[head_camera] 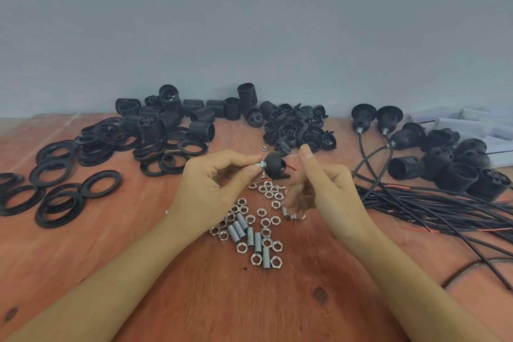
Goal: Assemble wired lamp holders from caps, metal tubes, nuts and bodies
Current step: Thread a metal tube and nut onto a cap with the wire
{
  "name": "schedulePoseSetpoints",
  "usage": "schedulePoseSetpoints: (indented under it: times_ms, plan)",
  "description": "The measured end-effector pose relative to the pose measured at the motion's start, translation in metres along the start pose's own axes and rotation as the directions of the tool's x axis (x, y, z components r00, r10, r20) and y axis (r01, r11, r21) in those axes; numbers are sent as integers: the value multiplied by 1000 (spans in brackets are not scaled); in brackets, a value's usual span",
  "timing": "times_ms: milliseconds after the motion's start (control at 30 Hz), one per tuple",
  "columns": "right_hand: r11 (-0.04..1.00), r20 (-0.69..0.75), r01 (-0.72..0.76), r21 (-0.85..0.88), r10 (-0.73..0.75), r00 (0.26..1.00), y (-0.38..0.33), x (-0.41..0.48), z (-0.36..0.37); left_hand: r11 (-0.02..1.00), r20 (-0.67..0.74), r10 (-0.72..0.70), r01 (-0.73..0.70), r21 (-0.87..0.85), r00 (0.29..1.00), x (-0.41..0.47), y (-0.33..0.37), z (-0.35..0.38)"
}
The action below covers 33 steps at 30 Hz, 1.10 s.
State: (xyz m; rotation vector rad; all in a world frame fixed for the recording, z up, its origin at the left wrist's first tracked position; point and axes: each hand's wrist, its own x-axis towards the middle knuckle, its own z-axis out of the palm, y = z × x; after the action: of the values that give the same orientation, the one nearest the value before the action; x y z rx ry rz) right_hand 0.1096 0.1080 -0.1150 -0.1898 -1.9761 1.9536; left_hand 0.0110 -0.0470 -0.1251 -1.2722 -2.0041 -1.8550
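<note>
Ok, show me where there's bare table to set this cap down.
Bare wood near you, below the nuts; also front left, below the rings. Crowded: back row of bodies and caps, and wires on the right.

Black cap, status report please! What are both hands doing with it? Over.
Left hand pinches metal tube sticking from black cap. Right hand beside cap, fingers blurred, grip unclear. Loose nuts lie below, nothing in the way. Over.

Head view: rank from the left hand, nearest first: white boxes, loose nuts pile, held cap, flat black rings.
1. held cap: pinched by its tube in the left hand.
2. loose nuts pile: just below and right.
3. flat black rings: left side.
4. white boxes: far right, by the wall.
</note>
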Motion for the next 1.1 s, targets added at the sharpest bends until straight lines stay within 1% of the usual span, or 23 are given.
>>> schedulePoseSetpoints:
  times_ms: [67, 167, 200, 233, 300, 333, 367, 433, 500, 533, 633, 700, 767, 867, 900, 1033, 1100]
  plan:
    - [1000, -1, 14, -1, -14, 1000, 0, 0, -1, 1000, -2, -11, 11, -4, 1000, 1, 0, -2]
    - [995, -109, 98, -3, -98, 989, 2, 1, -2, 1000, 4, -13, 13, -10, 1000, 0, 0, -2]
    - [993, -123, 115, 4, -114, 986, 2, 2, -3, 1000, 8, -15, 16, -14, 1000, 0, 0, -2]
    - [994, -100, 111, 16, -109, 989, 1, 1, -3, 1000, 13, -18, 18, -17, 1000, 0, -1, -1]
    - [996, 3, 79, 42, -79, 997, 1, 1, -5, 1000, 19, -19, 20, -19, 1000, 0, -1, -1]
    - [997, 32, 65, 37, -66, 997, 1, 1, -5, 1000, 18, -19, 20, -23, 1000, 0, -2, -1]
    - [998, 27, 60, 20, -61, 998, 1, 1, -5, 999, 16, -19, 19, -28, 1000, 0, -2, -2]
    - [996, -43, 86, -13, -86, 995, 2, 0, -5, 999, 12, -15, 16, -31, 1000, 1, -2, -3]
    - [994, -105, 110, 6, -109, 988, 2, 0, -5, 1000, 13, -16, 16, -26, 1000, 1, -2, -4]
    - [994, -108, 107, 28, -103, 989, 2, 1, -6, 1000, 13, -17, 18, -24, 1000, 1, -3, -4]
    - [994, 9, 65, 87, -66, 998, 0, 1, -5, 1000, 17, -19, 19, -22, 1000, 1, -3, -4]
    - [998, 53, 54, 41, -56, 997, -1, 0, -5, 1000, 20, -7, 7, -21, 1000, 2, -2, -4]
    - [998, 37, 63, -26, -62, 997, 0, -1, -5, 999, 19, -3, 4, -33, 1000, 2, -2, -5]
    - [997, -48, 71, 15, -70, 996, 2, 0, -5, 999, 22, -9, 10, -34, 1000, 2, -4, -6]
    - [997, -57, 79, 27, -77, 995, 2, 0, -4, 1000, 24, -9, 9, -26, 1000, 2, -4, -6]
    - [998, 26, 53, 41, -55, 998, 4, 1, -6, 1000, 22, -20, 21, -19, 1000, 1, -5, -5]
    - [998, -4, 68, 14, -68, 998, 4, 2, -8, 1000, 23, -18, 19, -18, 1000, 1, -5, -5]
